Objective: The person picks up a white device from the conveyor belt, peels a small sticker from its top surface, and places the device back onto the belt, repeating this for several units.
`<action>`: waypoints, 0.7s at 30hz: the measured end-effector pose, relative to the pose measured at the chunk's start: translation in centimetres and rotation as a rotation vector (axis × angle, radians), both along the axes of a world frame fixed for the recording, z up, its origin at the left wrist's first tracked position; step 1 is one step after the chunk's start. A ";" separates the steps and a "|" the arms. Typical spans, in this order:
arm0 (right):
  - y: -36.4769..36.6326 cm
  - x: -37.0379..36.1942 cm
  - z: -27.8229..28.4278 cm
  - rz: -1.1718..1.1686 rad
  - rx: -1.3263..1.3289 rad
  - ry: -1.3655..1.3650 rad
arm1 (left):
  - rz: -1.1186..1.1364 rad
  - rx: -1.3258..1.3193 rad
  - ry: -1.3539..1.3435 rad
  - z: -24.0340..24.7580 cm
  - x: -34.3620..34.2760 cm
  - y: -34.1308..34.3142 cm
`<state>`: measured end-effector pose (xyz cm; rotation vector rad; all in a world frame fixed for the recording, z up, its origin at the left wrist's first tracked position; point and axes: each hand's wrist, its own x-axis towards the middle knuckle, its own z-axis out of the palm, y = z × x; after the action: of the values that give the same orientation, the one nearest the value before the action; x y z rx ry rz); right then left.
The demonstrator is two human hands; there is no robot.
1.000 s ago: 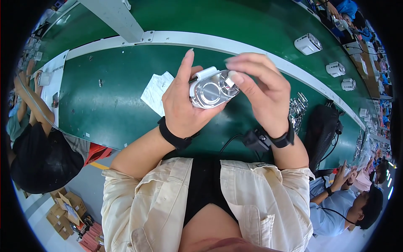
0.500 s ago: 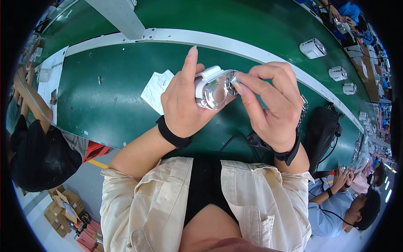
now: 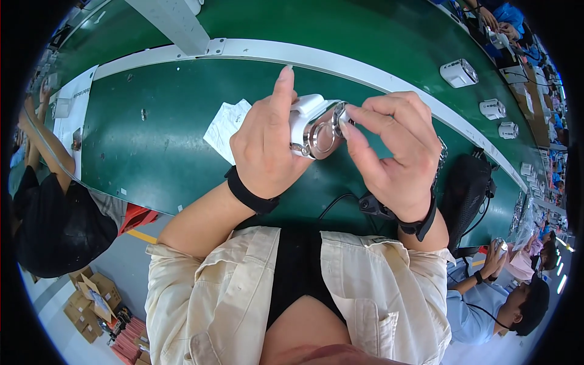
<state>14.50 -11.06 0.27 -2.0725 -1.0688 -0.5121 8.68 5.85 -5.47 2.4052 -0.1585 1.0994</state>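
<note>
My left hand [image 3: 263, 139] is wrapped round a white housing with a shiny chrome face [image 3: 321, 139], held above the green bench. A raised ring marks the chrome face, and the left index finger points up away from the housing. On the face's right side, thumb and index finger of my right hand [image 3: 398, 149] pinch a small round chrome part [image 3: 339, 119]. That part touches the housing; whether it is fixed to it I cannot tell. A creased white paper sheet [image 3: 222, 131] lies on the bench behind my left hand.
A white rail [image 3: 292, 52] with an upright post [image 3: 173, 27] runs across the bench's far side. Beyond it stand several white housings [image 3: 458, 73]. A black bag [image 3: 467, 182] and a black corded device [image 3: 374, 205] lie at right. Other people sit on both sides.
The housing has turned in my left hand, so its chrome face looks more to the right. Both hands have shifted slightly right. The white housings beyond the rail are a little farther right.
</note>
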 end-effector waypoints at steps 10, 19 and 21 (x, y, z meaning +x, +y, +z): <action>0.6 -0.4 0.2 -0.019 -0.081 -0.122 | 0.050 0.042 -0.105 -0.3 0.5 0.3; 0.2 -0.1 0.4 0.063 -0.041 -0.155 | 0.014 -0.018 -0.064 -0.3 0.2 0.3; -0.4 0.4 1.0 0.129 -0.055 0.059 | -0.066 -0.141 0.081 -0.1 -0.5 0.6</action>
<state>14.88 -11.50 1.24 -2.0369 -1.1849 -0.3589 8.15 6.43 -5.62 2.2977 -0.1273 0.9493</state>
